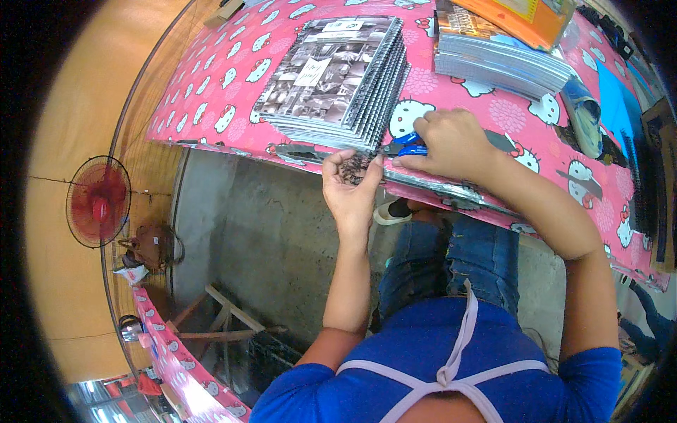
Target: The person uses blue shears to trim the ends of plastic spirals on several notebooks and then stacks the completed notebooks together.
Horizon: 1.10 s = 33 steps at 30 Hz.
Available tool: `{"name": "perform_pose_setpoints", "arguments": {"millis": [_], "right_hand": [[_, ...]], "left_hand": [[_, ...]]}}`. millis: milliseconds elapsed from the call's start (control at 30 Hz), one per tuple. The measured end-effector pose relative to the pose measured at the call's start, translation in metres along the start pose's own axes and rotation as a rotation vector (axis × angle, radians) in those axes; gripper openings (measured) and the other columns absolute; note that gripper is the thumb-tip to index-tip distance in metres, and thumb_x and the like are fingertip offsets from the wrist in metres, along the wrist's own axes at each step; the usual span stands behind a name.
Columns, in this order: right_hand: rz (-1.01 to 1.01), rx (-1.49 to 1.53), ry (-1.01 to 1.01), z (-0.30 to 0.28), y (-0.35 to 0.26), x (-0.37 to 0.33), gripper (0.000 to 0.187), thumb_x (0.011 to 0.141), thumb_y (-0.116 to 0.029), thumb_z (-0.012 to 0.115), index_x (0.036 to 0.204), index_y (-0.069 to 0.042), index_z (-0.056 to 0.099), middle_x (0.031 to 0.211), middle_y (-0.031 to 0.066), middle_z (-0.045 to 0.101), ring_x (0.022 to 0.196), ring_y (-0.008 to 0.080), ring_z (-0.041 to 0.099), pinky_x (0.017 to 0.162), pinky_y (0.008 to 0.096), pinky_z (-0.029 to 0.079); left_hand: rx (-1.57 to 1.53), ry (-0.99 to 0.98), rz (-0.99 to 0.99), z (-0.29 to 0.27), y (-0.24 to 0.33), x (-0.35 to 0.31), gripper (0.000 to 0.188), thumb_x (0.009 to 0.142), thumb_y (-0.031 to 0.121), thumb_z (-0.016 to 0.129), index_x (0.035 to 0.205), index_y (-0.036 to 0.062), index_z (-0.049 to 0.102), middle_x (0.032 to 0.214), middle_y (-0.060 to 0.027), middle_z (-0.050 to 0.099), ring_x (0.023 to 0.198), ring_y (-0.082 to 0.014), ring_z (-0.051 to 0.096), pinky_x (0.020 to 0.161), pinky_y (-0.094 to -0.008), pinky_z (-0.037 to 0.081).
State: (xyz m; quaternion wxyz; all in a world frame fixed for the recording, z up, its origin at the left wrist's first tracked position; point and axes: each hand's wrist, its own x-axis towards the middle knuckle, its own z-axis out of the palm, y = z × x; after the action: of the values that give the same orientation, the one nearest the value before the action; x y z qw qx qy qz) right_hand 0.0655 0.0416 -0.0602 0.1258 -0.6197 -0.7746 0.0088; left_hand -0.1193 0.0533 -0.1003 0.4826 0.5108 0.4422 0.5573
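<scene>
My right hand is wrapped around the blue handles of a pair of pliers, whose dark jaws point left toward my left hand. My left hand is palm up at the table's front edge, its thumb and fingers curled around a tangle of thin black coil. Below my right hand, a dark, shiny strip runs along the edge; I cannot make out what it belongs to. Just beyond my left hand stands a stack of spiral-bound books with black-and-white photo covers and black coils down the right side.
A second stack of books stands at the back right, with an orange folder on top. Right of it lie a pale shoe-like item and a blue sheet. The pink patterned tablecloth covers the table. A red fan is at the left.
</scene>
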Motion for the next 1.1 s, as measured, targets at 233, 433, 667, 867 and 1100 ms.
{"name": "perform_pose_setpoints", "arguments": {"millis": [233, 433, 667, 867, 1100], "right_hand": [[0.007, -0.086, 0.096, -0.001, 0.003, -0.013, 0.062, 0.071, -0.062, 0.063, 0.081, -0.001, 0.061, 0.080, 0.0157, 0.062, 0.079, 0.0303, 0.062, 0.072, 0.0422, 0.047], [-0.042, -0.068, 0.040, -0.001, -0.003, -0.003, 0.061, 0.072, -0.062, 0.062, 0.079, -0.001, 0.061, 0.079, 0.0158, 0.062, 0.077, 0.0308, 0.062, 0.074, 0.0419, 0.047], [-0.018, -0.097, -0.050, -0.009, -0.002, -0.001, 0.062, 0.073, -0.063, 0.061, 0.076, -0.001, 0.062, 0.073, 0.0156, 0.063, 0.071, 0.0317, 0.063, 0.069, 0.0427, 0.048], [-0.186, -0.117, 0.205, 0.003, -0.001, 0.009, 0.062, 0.072, -0.062, 0.062, 0.073, 0.000, 0.064, 0.067, 0.0166, 0.063, 0.063, 0.0332, 0.064, 0.057, 0.0445, 0.049], [0.057, 0.003, -0.283, -0.039, 0.011, -0.016, 0.062, 0.076, -0.062, 0.060, 0.077, -0.001, 0.066, 0.075, 0.0194, 0.066, 0.071, 0.0309, 0.066, 0.061, 0.0406, 0.051]], "left_hand": [[0.001, 0.080, -0.078, -0.013, -0.011, 0.002, 0.029, 0.077, 0.009, 0.077, 0.097, 0.0007, 0.057, 0.085, -0.0016, 0.060, 0.073, -0.0061, 0.054, 0.066, -0.0204, 0.045], [0.189, 0.056, 0.093, 0.001, -0.011, -0.007, 0.036, 0.074, 0.011, 0.079, 0.100, 0.0002, 0.057, 0.086, -0.0014, 0.060, 0.073, -0.0064, 0.053, 0.067, -0.0205, 0.045], [-0.007, 0.126, 0.117, -0.007, -0.020, -0.007, 0.022, 0.081, 0.003, 0.071, 0.098, 0.0005, 0.057, 0.088, -0.0039, 0.061, 0.078, -0.0084, 0.056, 0.071, -0.0227, 0.047], [0.098, 0.079, 0.144, 0.000, -0.025, -0.011, 0.022, 0.081, 0.006, 0.072, 0.097, 0.0005, 0.059, 0.086, -0.0016, 0.061, 0.070, -0.0070, 0.055, 0.064, -0.0222, 0.046], [0.331, 0.045, 0.283, -0.007, -0.026, -0.011, 0.022, 0.080, 0.003, 0.071, 0.098, 0.0007, 0.059, 0.088, -0.0037, 0.062, 0.067, -0.0116, 0.057, 0.064, -0.0252, 0.049]]}}
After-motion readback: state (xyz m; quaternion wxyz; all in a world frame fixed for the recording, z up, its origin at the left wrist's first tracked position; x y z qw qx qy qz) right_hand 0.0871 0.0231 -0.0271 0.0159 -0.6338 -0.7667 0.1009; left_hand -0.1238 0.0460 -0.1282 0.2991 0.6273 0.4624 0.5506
